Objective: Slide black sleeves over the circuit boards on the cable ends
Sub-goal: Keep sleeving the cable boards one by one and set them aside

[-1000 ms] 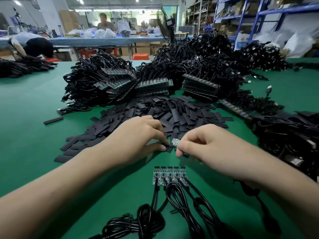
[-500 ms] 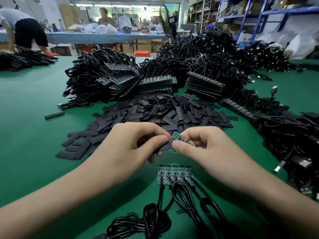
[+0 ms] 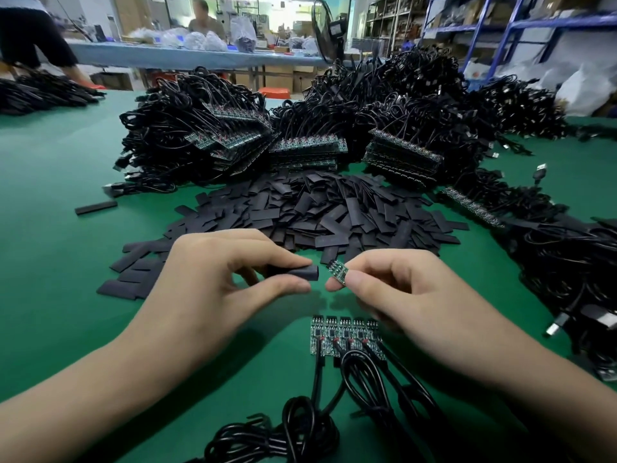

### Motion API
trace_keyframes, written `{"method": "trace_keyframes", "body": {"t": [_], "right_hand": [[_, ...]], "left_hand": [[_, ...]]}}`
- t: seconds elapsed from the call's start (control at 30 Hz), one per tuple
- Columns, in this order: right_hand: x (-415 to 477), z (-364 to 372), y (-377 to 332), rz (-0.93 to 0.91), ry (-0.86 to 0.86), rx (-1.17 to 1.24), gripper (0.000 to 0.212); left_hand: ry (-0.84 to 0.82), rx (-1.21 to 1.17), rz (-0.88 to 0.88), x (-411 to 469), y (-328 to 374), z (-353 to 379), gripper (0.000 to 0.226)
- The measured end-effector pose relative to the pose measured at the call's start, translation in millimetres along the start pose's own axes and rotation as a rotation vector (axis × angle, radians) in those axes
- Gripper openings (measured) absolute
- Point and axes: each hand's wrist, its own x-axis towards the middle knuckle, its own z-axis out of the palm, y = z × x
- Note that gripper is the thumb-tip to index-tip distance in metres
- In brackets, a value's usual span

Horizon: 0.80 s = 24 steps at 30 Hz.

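Black sleeve (image 3: 303,273) is held off the table, pinched between thumb and forefinger of the left hand (image 3: 213,289), just left of the circuit board (image 3: 338,272), which is pinched by the fingertips of the right hand (image 3: 410,295). Change noted: a second ago both hands were low at the edge of the loose pile; half a second ago sleeve and board were brought together at the fingertips; now both are lifted clear and a narrow gap is seen between sleeve mouth and board end. Insertion is judged not yet begun; alignment is in hand. The sleeve's long axis is laid roughly left to right across the view, its open mouth turned right, toward the board. The board's long axis is tilted, free end up and left toward that mouth; its cable end is hidden under the right fingers. Board and mouth are not quite in line, so a slight levelling is judged necessary. Below the hands, a row of bare boards (image 3: 345,335) with their cables (image 3: 360,379) is laid on the green table (image 3: 66,168). Beyond, the pile of sleeves (image 3: 317,215) and heaps of cabled boards (image 3: 300,135) are seen.
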Motion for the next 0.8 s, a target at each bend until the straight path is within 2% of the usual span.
{"method": "trace_keyframes", "body": {"t": [0.13,0.47,0.63,0.8], "right_hand": [[1.1,1.9,1.9,0.042,-0.044,0.118,0.007],[1.2,0.2,1.0,0.020,-0.112,0.168,0.007],[1.6,1.0,5.6,0.028,-0.153,0.153,0.008],[2.0,-0.6,7.3,0.019,-0.173,0.151,0.007]], "left_hand": [[-0.004,-0.044,-0.031,-0.5,-2.0,1.9,0.022],[-0.051,-0.064,-0.028,-2.2,-4.5,3.0,0.022],[-0.147,0.040,0.082,-0.3,-6.0,0.2,0.021],[-0.152,0.109,0.180,-0.1,-4.4,-2.0,0.022]]}}
